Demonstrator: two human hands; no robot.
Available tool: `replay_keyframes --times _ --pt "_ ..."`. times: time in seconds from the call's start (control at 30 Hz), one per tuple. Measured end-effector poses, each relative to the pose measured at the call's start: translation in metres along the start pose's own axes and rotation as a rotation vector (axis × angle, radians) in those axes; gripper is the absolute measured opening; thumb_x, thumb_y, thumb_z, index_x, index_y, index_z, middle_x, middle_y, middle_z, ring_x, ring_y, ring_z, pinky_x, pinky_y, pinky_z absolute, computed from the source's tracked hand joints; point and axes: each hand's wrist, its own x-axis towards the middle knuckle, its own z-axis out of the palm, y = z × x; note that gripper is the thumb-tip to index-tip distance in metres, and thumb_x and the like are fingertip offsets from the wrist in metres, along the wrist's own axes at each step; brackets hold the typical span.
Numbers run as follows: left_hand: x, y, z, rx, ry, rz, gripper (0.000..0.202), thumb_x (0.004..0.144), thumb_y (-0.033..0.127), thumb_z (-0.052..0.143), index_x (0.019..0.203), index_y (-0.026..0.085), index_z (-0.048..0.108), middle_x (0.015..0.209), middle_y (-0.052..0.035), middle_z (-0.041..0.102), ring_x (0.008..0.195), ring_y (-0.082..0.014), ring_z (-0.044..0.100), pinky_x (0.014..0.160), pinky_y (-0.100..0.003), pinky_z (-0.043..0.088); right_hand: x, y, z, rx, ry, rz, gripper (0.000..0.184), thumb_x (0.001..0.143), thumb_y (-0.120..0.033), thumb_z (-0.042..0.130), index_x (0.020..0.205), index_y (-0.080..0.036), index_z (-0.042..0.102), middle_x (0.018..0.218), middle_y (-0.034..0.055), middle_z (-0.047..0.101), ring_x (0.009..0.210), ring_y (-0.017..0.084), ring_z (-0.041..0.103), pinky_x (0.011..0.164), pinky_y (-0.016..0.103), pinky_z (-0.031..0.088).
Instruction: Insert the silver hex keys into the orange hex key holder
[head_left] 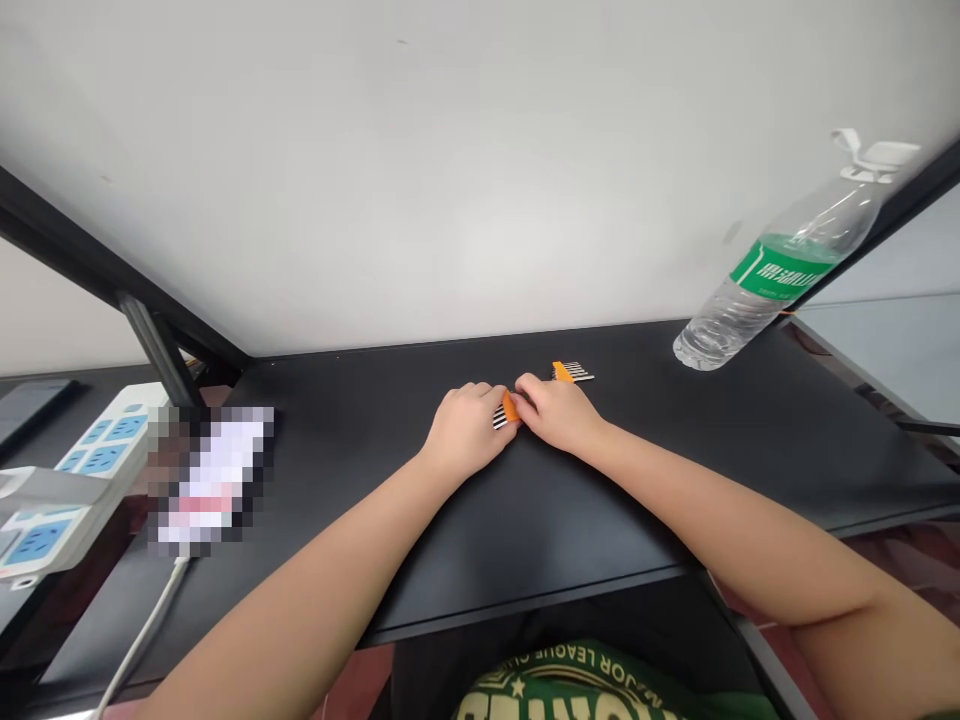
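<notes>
Both of my hands meet above the middle of the black tabletop [525, 540]. Between them is a small orange piece with several thin metallic prongs [509, 409], its prongs pointing left and its exact kind unclear. My left hand [466, 428] is closed around the pronged end, with some fingers hidden beneath. Pinched at the orange end are the fingertips of my right hand [559, 412]. Just behind the right hand, a second orange pronged piece [572, 372] lies on the table, prongs to the right and partly covered by that hand.
A large clear water bottle [780, 270] with a green label stands at the back right against the pale wall [450, 180]. On the left lie a blurred-out phone [214, 480] with a white cable [146, 630] and a white power strip [97, 460]. Black frame bars [161, 340] edge the table.
</notes>
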Motion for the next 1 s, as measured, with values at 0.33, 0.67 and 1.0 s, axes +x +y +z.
replay_keyframes --times 0.33,0.67,1.0 --pt "0.0035 -0.0035 0.0019 0.023 0.082 -0.039 0.012 0.086 0.032 0.064 0.082 0.02 0.066 0.075 -0.0038 0.065 0.072 -0.0202 0.061 0.07 -0.035 0.041 -0.0007 0.0023 -0.0014 0.099 -0.018 0.037 0.024 0.102 -0.032 0.052 0.082 -0.02 0.059 0.078 0.0022 0.068 0.073 0.017 0.059 0.068 0.028 0.036" --pt "0.003 -0.0013 -0.0012 -0.064 0.142 -0.083 0.018 0.084 0.032 0.063 0.072 0.021 0.056 0.068 -0.0005 0.058 0.063 -0.016 0.053 0.065 -0.032 0.037 -0.0038 -0.0005 -0.0012 0.229 0.072 -0.012 0.02 0.103 -0.032 0.051 0.091 -0.02 0.063 0.075 0.0004 0.066 0.068 0.015 0.057 0.068 0.027 0.037" --pt "0.0024 0.0026 -0.0033 -0.003 0.131 -0.074 0.017 0.081 0.031 0.063 0.07 0.021 0.054 0.067 -0.0015 0.059 0.062 -0.0167 0.053 0.066 -0.033 0.036 -0.0028 -0.0018 0.0004 0.269 0.1 0.004 0.025 0.096 -0.028 0.053 0.072 -0.022 0.048 0.061 -0.0035 0.054 0.057 0.013 0.047 0.06 0.026 0.033"
